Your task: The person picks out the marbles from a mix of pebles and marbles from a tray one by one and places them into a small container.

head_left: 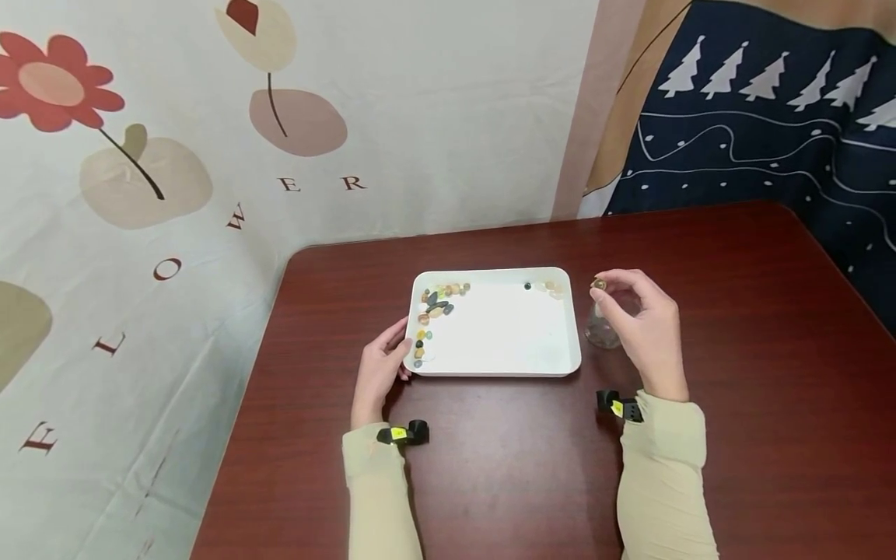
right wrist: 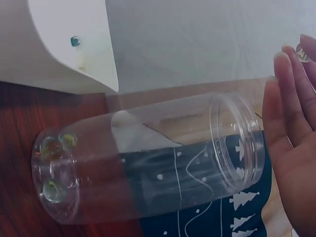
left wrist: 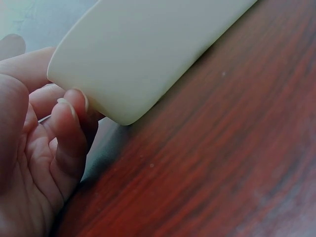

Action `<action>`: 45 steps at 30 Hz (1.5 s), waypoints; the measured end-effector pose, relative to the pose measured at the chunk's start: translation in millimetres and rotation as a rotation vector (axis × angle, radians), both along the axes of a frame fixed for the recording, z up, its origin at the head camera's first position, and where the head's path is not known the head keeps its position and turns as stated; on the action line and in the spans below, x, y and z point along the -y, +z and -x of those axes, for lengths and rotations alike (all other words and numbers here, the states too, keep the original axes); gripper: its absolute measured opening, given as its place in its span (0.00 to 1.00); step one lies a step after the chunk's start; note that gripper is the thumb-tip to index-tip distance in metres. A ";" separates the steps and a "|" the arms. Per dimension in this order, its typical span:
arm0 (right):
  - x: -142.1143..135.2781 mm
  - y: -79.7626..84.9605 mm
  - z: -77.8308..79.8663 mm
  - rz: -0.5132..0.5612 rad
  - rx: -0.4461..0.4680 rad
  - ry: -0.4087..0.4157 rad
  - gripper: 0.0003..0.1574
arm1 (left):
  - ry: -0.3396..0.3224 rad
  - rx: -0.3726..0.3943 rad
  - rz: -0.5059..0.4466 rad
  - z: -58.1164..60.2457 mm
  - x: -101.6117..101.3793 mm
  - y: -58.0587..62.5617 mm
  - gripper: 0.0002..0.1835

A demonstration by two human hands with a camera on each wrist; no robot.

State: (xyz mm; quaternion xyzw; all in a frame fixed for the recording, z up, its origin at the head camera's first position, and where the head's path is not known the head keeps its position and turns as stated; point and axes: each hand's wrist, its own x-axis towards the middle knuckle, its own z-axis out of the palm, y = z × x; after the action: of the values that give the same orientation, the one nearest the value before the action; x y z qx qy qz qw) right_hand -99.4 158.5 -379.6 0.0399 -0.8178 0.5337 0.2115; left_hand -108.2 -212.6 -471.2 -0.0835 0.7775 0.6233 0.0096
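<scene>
The white tray (head_left: 497, 334) lies on the table, its left rim gripped by my left hand (head_left: 381, 365), thumb on top and fingers at the outer side. Whether that edge is lifted I cannot tell. A clear glass marble (right wrist: 302, 53) is pinched between thumb and fingertips of my right hand (head_left: 651, 327), above the mouth of a transparent jar (right wrist: 168, 163). The jar stands upright and open on the table, right of the tray. Several marbles (right wrist: 54, 190) lie at its bottom. Mixed pebbles (head_left: 437, 307) gather along the tray's left side.
In the tray's far right corner are a dark bead (head_left: 528, 286) and several pale, see-through pieces (head_left: 551, 288). The brown wooden table (head_left: 518, 467) reaches back to a flower-print cloth (head_left: 455, 117). A dark blue tree-print cloth (head_left: 756, 148) hangs behind its right side.
</scene>
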 end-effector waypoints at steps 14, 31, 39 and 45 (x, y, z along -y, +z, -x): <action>-13.0 -7.8 3.6 -0.010 -0.035 -0.061 0.14 | -0.003 0.014 0.012 2.7 0.3 -0.7 0.20; -28.0 -22.6 12.4 -0.007 0.018 -0.099 0.16 | 0.006 0.009 -0.028 1.6 0.5 -2.9 0.20; -28.9 -26.8 13.9 0.040 0.096 -0.059 0.16 | 0.000 0.006 -0.036 0.7 -0.2 -3.6 0.21; -28.0 -25.6 12.4 0.061 0.126 -0.053 0.16 | -0.006 0.006 -0.035 0.8 -0.8 -4.5 0.21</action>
State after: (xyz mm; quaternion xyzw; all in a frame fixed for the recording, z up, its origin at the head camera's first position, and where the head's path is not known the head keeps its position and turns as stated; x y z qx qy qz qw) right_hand -111.8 186.5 -405.3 -0.0217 -0.8135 0.5542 0.1748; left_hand -109.0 -211.8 -475.7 -0.0828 0.7666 0.6366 0.0156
